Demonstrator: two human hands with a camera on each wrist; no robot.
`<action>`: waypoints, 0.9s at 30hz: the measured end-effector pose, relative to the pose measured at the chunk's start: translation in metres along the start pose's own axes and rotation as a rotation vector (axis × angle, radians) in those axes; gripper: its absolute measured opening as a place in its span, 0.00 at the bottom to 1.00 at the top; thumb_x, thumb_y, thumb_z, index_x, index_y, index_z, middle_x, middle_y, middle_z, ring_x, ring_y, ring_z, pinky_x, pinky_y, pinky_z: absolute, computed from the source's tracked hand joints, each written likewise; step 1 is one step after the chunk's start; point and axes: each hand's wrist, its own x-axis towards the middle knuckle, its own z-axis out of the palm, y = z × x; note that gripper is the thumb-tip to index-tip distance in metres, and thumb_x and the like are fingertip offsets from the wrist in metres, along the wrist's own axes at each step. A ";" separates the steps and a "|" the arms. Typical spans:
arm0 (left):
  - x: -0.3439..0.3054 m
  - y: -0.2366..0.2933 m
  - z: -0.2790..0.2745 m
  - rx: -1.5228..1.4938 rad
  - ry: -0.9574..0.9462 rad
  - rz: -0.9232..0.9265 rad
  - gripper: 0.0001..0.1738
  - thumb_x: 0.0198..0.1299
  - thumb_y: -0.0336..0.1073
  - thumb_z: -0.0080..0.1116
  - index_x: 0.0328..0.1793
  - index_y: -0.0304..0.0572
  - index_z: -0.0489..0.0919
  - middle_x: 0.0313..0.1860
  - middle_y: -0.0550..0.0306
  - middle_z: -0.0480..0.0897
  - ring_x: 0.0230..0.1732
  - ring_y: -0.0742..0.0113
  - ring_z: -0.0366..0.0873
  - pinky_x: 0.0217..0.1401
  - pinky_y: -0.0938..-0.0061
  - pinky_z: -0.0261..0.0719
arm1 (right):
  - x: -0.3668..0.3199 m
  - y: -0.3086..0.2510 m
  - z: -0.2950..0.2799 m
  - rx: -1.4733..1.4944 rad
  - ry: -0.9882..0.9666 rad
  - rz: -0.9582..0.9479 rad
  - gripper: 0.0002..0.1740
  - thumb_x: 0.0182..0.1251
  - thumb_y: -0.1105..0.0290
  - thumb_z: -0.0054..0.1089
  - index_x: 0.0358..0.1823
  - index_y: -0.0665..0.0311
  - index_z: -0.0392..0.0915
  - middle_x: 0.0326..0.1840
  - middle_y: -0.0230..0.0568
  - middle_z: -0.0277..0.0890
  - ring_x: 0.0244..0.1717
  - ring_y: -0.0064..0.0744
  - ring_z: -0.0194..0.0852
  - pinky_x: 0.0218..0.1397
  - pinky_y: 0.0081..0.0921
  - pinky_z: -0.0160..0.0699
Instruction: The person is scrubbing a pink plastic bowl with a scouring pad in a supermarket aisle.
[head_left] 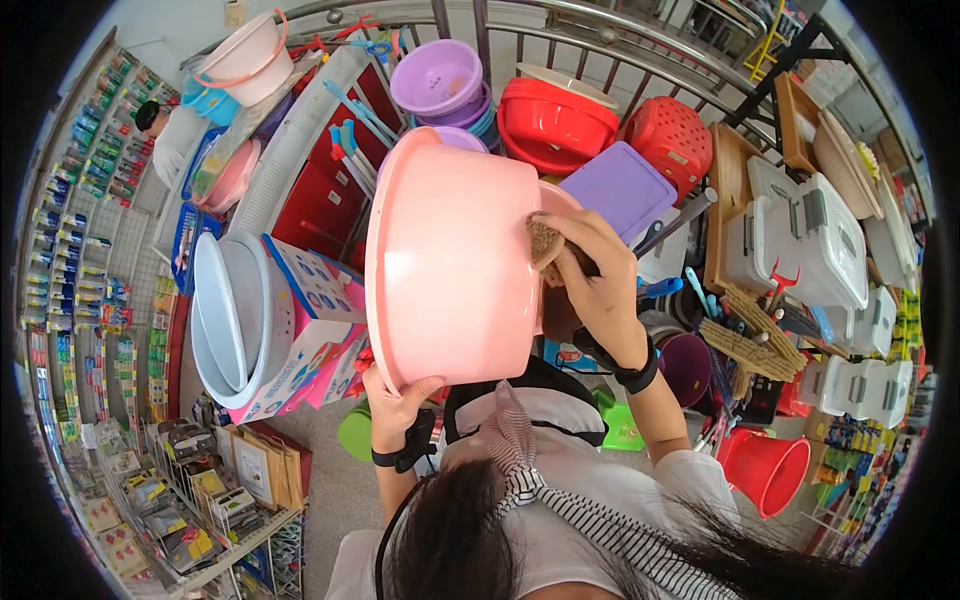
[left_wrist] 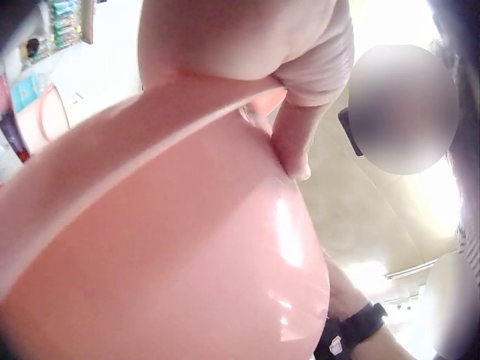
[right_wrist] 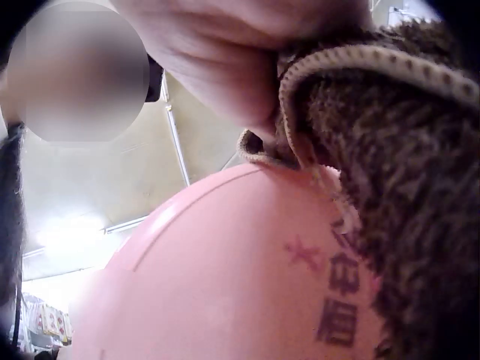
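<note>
A large pink plastic basin (head_left: 455,265) is tilted on its side in front of the person's chest, its rim toward the left. My left hand (head_left: 402,408) grips the rim at the near lower edge, thumb on the outer wall. In the left wrist view that hand (left_wrist: 247,45) hooks over the basin's lip. On the other side, my right hand (head_left: 605,290) pinches a fuzzy brown cloth (head_left: 545,243) with a tan stitched edge against the basin's base. Purple printed characters show on the pink surface beside the cloth (right_wrist: 352,142) in the right wrist view.
Stacked purple basins (head_left: 437,78) and red basins (head_left: 556,125) stand ahead by a metal railing. Pale blue basins (head_left: 232,310) sit on boxes to the left. Clear storage boxes (head_left: 805,240) and a red bucket (head_left: 767,470) are at the right. Shelves of small goods line the left.
</note>
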 end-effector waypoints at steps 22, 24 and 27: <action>-0.001 0.023 -0.004 -0.109 -0.028 0.124 0.36 0.44 0.32 0.79 0.59 0.28 0.73 0.45 0.56 0.83 0.45 0.69 0.79 0.51 0.73 0.76 | -0.008 -0.023 -0.016 -0.012 -0.103 -0.056 0.15 0.60 0.82 0.56 0.49 0.68 0.79 0.45 0.51 0.79 0.47 0.50 0.78 0.53 0.33 0.76; -0.002 0.028 -0.011 -0.023 -0.074 0.110 0.30 0.45 0.31 0.78 0.54 0.28 0.76 0.42 0.56 0.84 0.42 0.70 0.80 0.48 0.74 0.76 | 0.007 -0.004 -0.014 -0.085 0.055 -0.017 0.14 0.58 0.81 0.57 0.47 0.69 0.79 0.45 0.52 0.78 0.47 0.51 0.78 0.52 0.34 0.76; 0.000 0.037 -0.008 0.029 -0.098 0.100 0.21 0.47 0.30 0.77 0.45 0.28 0.80 0.37 0.56 0.84 0.38 0.71 0.80 0.43 0.76 0.76 | 0.010 0.004 -0.014 -0.052 0.046 0.012 0.14 0.57 0.82 0.56 0.46 0.69 0.78 0.42 0.51 0.78 0.46 0.49 0.78 0.50 0.34 0.75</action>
